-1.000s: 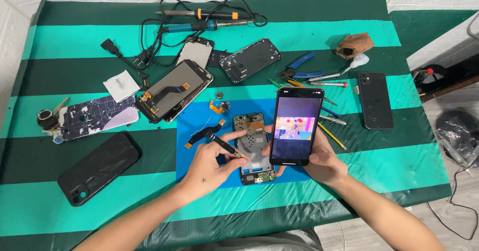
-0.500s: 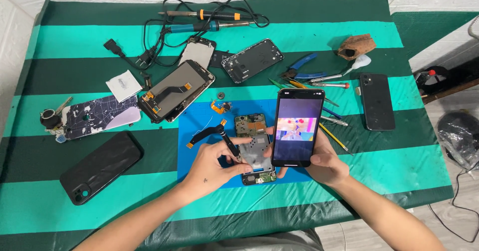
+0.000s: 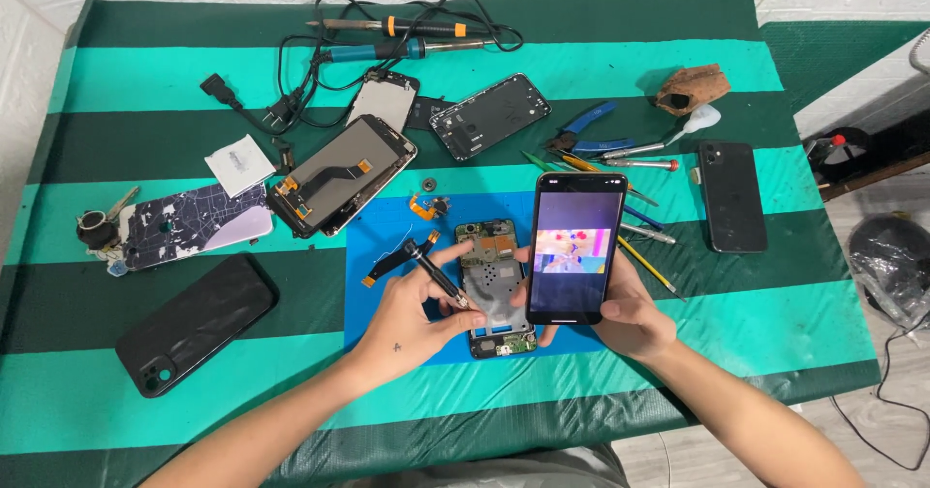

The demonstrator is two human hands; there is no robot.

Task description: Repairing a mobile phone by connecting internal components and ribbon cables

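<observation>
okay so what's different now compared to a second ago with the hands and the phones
The left hand has edged right, bringing its black screwdriver from beside the opened phone onto its left edge, index finger now stretched over the board. The right hand keeps holding the lit phone upright in the same spot. The tools and other phones on the striped cloth lie as before.

Single head-worn view, looking steeply down from above the near edge of the striped table, at moderate range. The far edge runs along 12 o'clock; the wearer's forearms enter from 6 o'clock. The blue mat sits just below frame centre; floor shows at 3 to 5 o'clock. No second view overlaps this one.
</observation>
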